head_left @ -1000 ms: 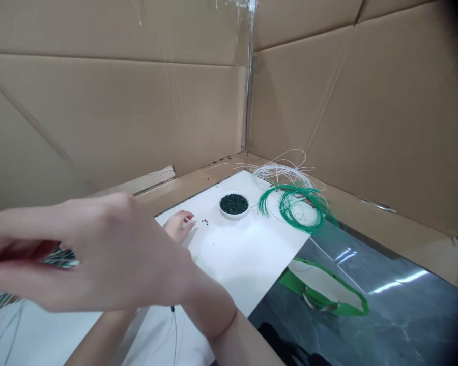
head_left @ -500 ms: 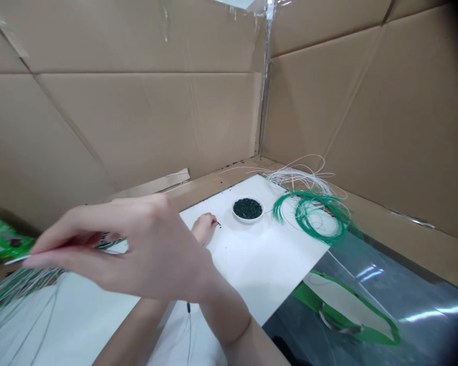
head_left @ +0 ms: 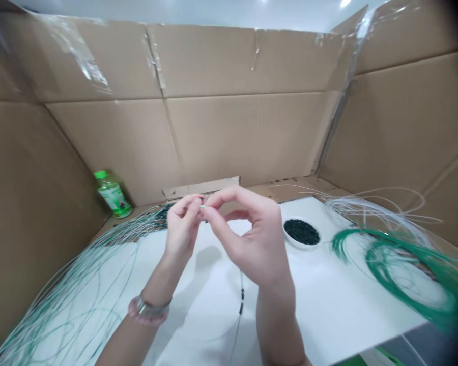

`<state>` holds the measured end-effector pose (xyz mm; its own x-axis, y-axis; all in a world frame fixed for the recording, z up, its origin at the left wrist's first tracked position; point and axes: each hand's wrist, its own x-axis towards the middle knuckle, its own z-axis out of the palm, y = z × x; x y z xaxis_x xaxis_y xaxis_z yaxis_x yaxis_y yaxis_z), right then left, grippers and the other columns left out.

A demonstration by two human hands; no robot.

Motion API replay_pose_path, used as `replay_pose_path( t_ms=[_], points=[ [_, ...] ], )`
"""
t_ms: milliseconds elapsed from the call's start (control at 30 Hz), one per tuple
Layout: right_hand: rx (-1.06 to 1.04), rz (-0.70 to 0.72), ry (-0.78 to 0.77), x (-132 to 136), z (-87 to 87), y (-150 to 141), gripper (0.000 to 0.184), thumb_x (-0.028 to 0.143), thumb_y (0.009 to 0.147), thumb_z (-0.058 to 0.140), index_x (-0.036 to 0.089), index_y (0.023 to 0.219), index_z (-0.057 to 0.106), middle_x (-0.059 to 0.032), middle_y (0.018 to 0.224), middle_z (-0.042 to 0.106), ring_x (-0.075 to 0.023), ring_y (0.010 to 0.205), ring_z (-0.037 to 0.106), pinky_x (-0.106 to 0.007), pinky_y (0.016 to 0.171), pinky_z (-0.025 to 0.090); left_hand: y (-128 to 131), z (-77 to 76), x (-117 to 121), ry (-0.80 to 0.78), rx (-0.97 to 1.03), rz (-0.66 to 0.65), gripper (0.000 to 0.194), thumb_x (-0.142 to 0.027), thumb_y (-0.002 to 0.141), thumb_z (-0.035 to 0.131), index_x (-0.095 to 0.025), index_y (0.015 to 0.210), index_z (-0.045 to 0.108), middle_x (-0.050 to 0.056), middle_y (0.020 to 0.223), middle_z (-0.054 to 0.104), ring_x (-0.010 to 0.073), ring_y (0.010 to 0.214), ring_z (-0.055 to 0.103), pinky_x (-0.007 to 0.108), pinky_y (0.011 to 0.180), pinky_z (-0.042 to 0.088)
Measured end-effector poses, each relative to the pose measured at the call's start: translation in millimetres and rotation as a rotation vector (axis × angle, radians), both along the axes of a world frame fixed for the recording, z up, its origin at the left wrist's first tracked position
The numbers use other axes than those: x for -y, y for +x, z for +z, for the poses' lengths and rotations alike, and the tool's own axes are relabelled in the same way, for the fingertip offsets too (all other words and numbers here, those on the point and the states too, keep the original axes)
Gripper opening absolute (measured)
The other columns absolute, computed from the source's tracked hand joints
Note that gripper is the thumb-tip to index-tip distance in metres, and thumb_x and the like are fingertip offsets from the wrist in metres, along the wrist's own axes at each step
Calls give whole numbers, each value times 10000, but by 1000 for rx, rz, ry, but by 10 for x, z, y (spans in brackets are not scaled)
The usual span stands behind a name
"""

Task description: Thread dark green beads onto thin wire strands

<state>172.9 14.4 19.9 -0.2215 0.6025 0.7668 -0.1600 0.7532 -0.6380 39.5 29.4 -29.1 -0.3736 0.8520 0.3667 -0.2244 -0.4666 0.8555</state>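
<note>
My left hand, with a bracelet at the wrist, is pinched at the fingertips. Opposite it, my right hand pinches the whitish-green end of a thin string, and the two sets of fingertips nearly meet. Small dark bits, seemingly black beads, show at the left fingers, mostly hidden. Below my right hand the string hangs down, carrying a few black beads. Right of my hands stands a white bowl filled with small black beads.
White board covers the work surface. Long green and white strings spread at left, near a green-capped bottle. Coiled green strings and white strings lie at right. Cardboard walls surround the board.
My hands were crossed, the right reaching far left with the string end, the left near the bowl by black beads. Now they are uncrossed, fingertips together, and the view has turned left.
</note>
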Motion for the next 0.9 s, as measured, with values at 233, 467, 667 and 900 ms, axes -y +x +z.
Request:
replay_pose_path(
  t_ms=[233,467,667,900],
  points=[
    [49,86,-1,91,-24,-201,79,119,788,612,194,767,604,0,1006,697,-120,996,644,-178,731,571,-82,207,524,202,212,-70,160,-312,694,779,-171,710,704,-39,608,592,21,544,550,89,547,480],
    [-4,86,10,171,-46,-334,139,61,774,614,199,787,618,-5,976,701,-109,893,667,-170,695,577,-89,238,561,192,270,-135,138,-300,682,789,-180,701,723,-33,609,625,23,549,574,93,574,499],
    [24,60,36,164,-56,-353,158,45,758,624,199,791,623,-11,971,697,-119,879,666,-190,680,584,-102,253,590,184,270,-156,123,-295,673,792,-190,691,732,-27,632,637,24,530,567,87,521,478],
    [27,28,71,192,-70,-365,176,36,760,614,205,806,622,-19,958,700,-135,856,668,-220,655,592,-108,239,581,204,261,-190,87,-275,709,769,-197,717,734,-40,682,655,9,560,580,75,558,493]
  ],
)
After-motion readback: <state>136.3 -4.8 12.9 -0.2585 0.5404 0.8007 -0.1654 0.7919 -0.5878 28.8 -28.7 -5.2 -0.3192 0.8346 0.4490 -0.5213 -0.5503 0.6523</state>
